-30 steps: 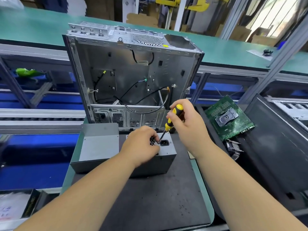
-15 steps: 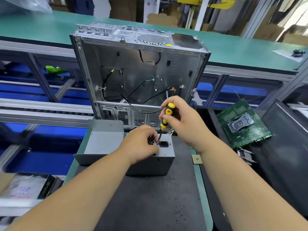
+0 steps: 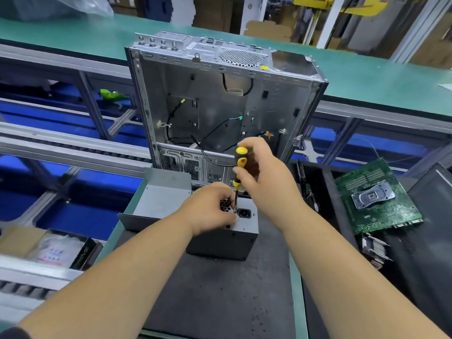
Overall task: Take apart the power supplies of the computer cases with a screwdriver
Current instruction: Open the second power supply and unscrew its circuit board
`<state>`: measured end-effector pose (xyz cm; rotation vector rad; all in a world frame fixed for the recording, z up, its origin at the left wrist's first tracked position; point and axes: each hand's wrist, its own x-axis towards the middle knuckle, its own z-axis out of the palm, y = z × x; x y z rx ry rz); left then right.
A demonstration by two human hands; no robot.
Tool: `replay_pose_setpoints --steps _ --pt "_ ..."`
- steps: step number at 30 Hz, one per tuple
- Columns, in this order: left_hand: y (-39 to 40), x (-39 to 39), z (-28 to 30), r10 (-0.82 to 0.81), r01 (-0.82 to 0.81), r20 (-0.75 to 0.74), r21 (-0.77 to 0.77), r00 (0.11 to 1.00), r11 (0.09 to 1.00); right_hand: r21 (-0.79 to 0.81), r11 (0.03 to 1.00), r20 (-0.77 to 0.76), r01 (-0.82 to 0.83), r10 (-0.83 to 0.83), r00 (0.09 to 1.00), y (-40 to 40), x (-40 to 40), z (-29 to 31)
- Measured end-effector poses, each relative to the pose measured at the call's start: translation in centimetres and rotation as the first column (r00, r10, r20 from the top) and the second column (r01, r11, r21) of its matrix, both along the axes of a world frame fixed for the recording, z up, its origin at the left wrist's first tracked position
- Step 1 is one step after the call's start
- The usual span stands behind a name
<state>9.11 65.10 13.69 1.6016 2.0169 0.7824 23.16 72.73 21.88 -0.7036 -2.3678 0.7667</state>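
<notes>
A grey power supply point(image 3: 227, 237) sits on a black mat point(image 3: 220, 297), its socket face turned up. My left hand point(image 3: 209, 207) rests on top of it, fingers curled near the screwdriver's tip. My right hand point(image 3: 264, 177) grips the yellow-and-black screwdriver point(image 3: 239, 167), held nearly upright with its tip on the supply's top face beside the power socket. Behind it stands an open, stripped computer case point(image 3: 220, 106) with loose black cables inside. A loose grey metal cover point(image 3: 161, 199) lies to the left of the supply.
A green motherboard point(image 3: 376, 196) lies in a dark bin at the right, with a heatsink point(image 3: 374, 250) below it. Green conveyor belt point(image 3: 367, 77) runs behind the case. Roller rails and blue bins are at the left, and a box with bagged parts point(image 3: 56, 250) at lower left.
The view has shifted slightly, moving the scene right in the frame. My right hand has brought the screwdriver more upright over the supply; my left hand stays on the supply.
</notes>
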Motion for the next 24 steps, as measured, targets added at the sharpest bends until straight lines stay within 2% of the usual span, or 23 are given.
replay_pose_setpoints --steps 4,7,12,16,19,21,24 --pt "-0.13 0.20 0.19 -0.011 0.011 0.022 0.024 1.000 1.000 0.080 0.997 0.048 -0.015 0.011 0.999 0.45 0.02 0.01" --pt "-0.24 0.21 0.22 0.003 -0.004 0.022 0.021 1.000 1.000 0.000 1.000 -0.032 -0.027 0.027 0.999 0.57 0.15 -0.10" --pt "-0.31 0.12 0.20 0.003 -0.004 0.011 0.020 1.000 1.000 -0.047 0.999 -0.145 0.009 -0.016 0.989 0.84 -0.34 -0.06" --pt "-0.32 0.15 0.22 0.008 -0.008 0.012 0.020 1.000 1.000 -0.135 0.990 -0.154 -0.043 0.022 0.988 1.06 -0.03 -0.11" --pt "-0.26 0.15 0.32 0.010 -0.010 0.010 0.013 1.000 1.000 -0.269 0.949 -0.187 -0.163 0.115 0.976 1.10 0.31 -0.38" --pt "-0.27 0.16 0.29 0.013 -0.013 0.011 0.015 1.000 1.000 -0.373 0.898 -0.241 -0.233 0.149 0.959 0.99 0.22 -0.49" --pt "-0.36 0.23 0.22 0.015 -0.015 0.022 0.017 1.000 1.000 -0.475 0.833 -0.367 -0.283 0.106 0.924 0.74 -0.43 -0.35"
